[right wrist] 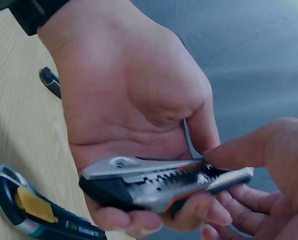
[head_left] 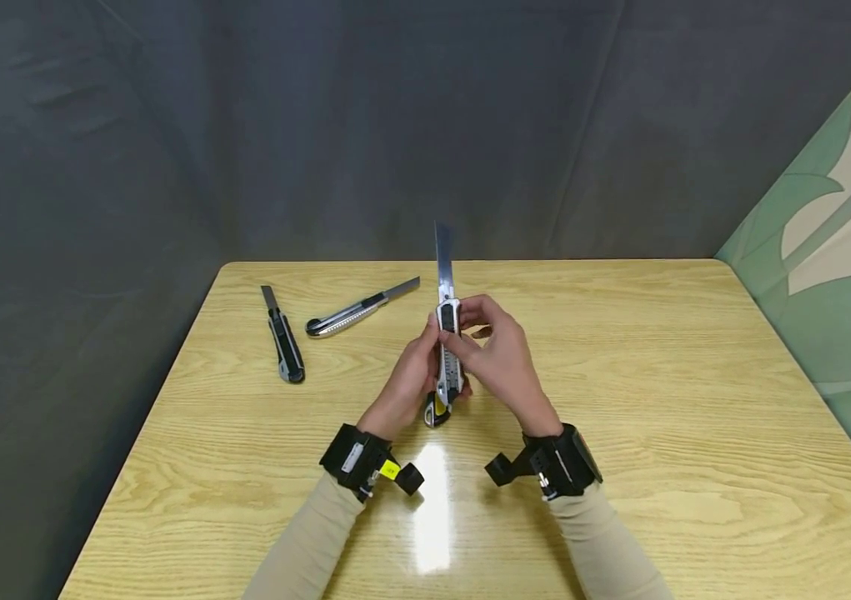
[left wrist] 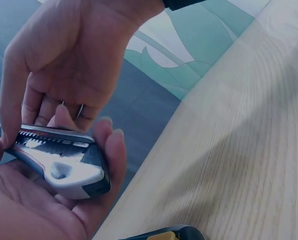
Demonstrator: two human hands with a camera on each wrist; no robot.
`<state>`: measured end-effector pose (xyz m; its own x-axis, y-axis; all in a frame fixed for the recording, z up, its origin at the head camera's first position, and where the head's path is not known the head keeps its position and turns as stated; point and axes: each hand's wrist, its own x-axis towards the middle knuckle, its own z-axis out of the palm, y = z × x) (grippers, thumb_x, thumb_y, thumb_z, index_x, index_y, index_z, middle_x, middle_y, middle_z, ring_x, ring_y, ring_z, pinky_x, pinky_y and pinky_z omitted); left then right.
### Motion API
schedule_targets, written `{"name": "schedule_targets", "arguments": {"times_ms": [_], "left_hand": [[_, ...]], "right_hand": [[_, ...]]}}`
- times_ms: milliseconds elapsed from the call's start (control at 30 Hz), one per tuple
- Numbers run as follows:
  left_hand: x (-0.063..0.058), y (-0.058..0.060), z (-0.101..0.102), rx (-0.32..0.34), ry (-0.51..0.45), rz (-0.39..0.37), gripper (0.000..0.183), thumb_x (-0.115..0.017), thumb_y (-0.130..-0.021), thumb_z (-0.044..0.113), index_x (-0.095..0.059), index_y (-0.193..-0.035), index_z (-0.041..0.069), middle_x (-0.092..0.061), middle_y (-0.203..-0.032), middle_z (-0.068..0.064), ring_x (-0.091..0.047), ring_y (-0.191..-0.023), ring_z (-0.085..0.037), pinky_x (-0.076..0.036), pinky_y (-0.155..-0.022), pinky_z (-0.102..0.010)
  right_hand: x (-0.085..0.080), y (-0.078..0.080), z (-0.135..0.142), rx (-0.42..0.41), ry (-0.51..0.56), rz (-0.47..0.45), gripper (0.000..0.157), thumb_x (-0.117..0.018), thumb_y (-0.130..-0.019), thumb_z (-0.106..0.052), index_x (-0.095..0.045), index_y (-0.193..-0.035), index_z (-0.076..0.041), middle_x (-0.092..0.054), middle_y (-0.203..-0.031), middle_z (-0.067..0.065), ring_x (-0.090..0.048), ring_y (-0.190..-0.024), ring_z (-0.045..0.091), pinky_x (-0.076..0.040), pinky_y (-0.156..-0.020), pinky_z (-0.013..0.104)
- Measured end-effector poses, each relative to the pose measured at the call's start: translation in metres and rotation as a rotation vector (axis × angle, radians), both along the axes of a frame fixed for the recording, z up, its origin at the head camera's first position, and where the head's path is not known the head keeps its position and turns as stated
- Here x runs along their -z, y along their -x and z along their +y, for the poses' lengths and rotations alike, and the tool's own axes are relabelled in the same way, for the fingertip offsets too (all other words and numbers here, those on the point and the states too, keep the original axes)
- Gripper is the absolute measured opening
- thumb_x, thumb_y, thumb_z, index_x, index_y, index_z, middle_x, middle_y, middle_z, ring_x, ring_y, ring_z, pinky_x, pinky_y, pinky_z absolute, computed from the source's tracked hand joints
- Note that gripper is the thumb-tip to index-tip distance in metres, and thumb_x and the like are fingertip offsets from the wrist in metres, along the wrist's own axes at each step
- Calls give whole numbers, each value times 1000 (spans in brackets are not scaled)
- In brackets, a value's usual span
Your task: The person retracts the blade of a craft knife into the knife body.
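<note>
My left hand point(head_left: 412, 373) grips a silver-and-black snap-off utility knife point(head_left: 449, 367), whose long blade point(head_left: 445, 258) points away from me. From the other side my right hand point(head_left: 503, 358) pinches the same knife, thumb on its front near the black slider point(head_left: 448, 315). The right wrist view shows the handle point(right wrist: 164, 182) lying across the left palm, with the right thumb point(right wrist: 244, 149) at its far part. Beneath the hands lies a second utility knife point(head_left: 436, 411) with a yellow slider point(right wrist: 36, 204), partly hidden by them.
Two more utility knives lie to the left on the wooden table point(head_left: 658, 400): a black-and-grey one point(head_left: 287, 346) and a silver one point(head_left: 350, 315), both with blades extended. Behind the table hangs a dark curtain point(head_left: 410, 125); a leaf-patterned surface point(head_left: 830, 250) stands at right.
</note>
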<state>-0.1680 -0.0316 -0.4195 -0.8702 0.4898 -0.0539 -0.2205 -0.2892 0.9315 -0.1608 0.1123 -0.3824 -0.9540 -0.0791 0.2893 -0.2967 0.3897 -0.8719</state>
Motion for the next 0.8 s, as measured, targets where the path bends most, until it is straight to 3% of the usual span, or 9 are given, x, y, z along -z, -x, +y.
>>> {"name": "schedule_targets", "arguments": {"times_ms": [133, 233, 433, 600, 700, 800], "left_hand": [[1, 0, 0, -2, -62, -2, 65, -30, -96, 60, -51, -120, 2, -60, -82, -10, -61, -63, -26, -58, -55, -32], [1, -1, 1, 0, -123, -2, 64, -30, -97, 57, -49, -121, 1, -60, -83, -11, -62, -63, -25, -58, -52, -29], [-2, -4, 4, 12, -226, 12, 57, -22, -100, 53, -46, -124, 7, -54, -75, -10, -55, -53, -23, -53, -47, -29], [-4, -6, 10, -4, -163, 30, 57, -22, -99, 56, -52, -101, 8, -49, -66, -6, -48, -47, -20, -47, -40, -25], [-3, -7, 13, -27, -74, 70, 61, -22, -98, 58, -52, -91, 6, -51, -67, -6, -51, -47, -20, -49, -40, -25], [-2, -9, 15, -37, -6, 113, 62, -21, -98, 58, -53, -94, 5, -52, -71, -8, -53, -50, -21, -51, -43, -26]], "right_hand": [[-8, -1, 3, -98, 140, -61, 29, -69, -85, -13, -58, -111, -5, -63, -103, 16, -58, -94, 25, -48, -88, 51], [-14, -4, 3, -165, 220, -124, 30, -65, -87, -9, -55, -114, 0, -61, -107, 21, -58, -96, 29, -48, -86, 45], [1, 2, 1, -289, 332, -198, 28, -55, -96, -19, -45, -119, -8, -65, -118, 15, -58, -94, 29, -45, -76, 32], [7, 4, -7, -316, 370, -238, 35, -45, -99, -38, -56, -115, -8, -63, -116, 9, -55, -96, 27, -45, -82, 38], [10, 5, -11, -274, 371, -252, 54, -33, -100, -48, -64, -109, -6, -61, -110, 11, -54, -91, 28, -47, -76, 37], [13, 5, -12, -203, 405, -262, 64, -28, -99, -55, -65, -103, -3, -65, -100, 10, -56, -83, 29, -49, -66, 32]]}}
